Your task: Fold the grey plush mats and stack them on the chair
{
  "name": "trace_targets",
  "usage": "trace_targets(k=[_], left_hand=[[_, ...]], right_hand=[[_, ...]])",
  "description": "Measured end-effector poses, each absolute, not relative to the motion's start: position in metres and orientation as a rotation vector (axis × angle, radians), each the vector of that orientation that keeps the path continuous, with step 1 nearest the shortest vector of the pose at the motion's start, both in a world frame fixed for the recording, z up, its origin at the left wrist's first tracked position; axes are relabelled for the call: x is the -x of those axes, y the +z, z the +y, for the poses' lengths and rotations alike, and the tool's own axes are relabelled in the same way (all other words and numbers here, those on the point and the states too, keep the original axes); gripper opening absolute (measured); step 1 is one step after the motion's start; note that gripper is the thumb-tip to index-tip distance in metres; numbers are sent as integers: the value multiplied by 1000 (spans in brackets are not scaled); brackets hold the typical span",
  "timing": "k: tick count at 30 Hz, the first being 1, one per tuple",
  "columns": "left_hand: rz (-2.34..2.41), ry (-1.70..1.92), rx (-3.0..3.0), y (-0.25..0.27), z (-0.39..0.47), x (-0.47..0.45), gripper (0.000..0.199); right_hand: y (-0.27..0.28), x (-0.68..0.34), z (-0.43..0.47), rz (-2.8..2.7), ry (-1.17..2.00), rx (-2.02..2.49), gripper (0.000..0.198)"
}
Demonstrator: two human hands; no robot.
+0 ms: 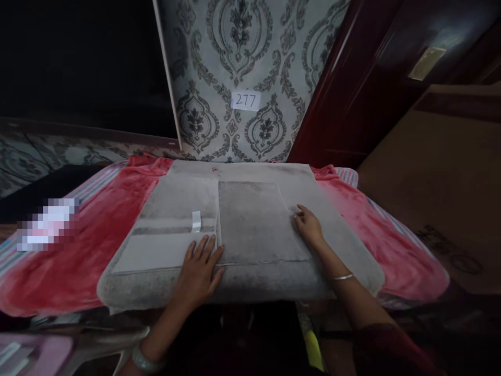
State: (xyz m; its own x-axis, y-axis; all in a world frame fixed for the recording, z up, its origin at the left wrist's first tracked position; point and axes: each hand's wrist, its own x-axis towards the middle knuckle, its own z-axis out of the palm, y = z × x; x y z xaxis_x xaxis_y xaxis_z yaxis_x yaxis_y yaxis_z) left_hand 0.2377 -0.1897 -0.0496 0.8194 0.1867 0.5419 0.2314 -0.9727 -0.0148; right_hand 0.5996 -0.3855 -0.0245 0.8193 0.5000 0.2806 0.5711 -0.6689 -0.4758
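Note:
A large grey cloth point(340, 230) lies spread in front of me, with flat folded grey panels on top. My left hand point(199, 266) rests open on the lower right corner of the left panel point(156, 253), fingers spread. A small white tag point(196, 221) sits on that panel, just above my fingertips. Beside it is the darker middle panel point(254, 224). At that panel's right edge, my right hand point(308, 225) has its fingers curled together. A small pale bit shows at its fingertips, too unclear to name.
A red plush blanket point(102, 224) lies under the grey cloth and sticks out on both sides, over a striped cover point(407, 230). A cardboard box point(434, 172) stands at the right. Behind are a dark screen point(82, 62) and a patterned wall with a paper marked 277 point(246, 100).

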Motion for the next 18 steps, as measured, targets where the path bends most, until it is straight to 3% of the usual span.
trace_targets(k=[7,15,18], left_hand=[[-341,-857,2973,-52,-187,-239,46],[-368,-789,3001,-49,-186,-239,47],[-371,-779,2993,-48,-187,-239,47]], right_hand=[[-23,-578,-413,-633,91,2562,41],[-20,-576,-392,-587,166,2372,66],[-23,-583,-394,-497,344,2149,62]])
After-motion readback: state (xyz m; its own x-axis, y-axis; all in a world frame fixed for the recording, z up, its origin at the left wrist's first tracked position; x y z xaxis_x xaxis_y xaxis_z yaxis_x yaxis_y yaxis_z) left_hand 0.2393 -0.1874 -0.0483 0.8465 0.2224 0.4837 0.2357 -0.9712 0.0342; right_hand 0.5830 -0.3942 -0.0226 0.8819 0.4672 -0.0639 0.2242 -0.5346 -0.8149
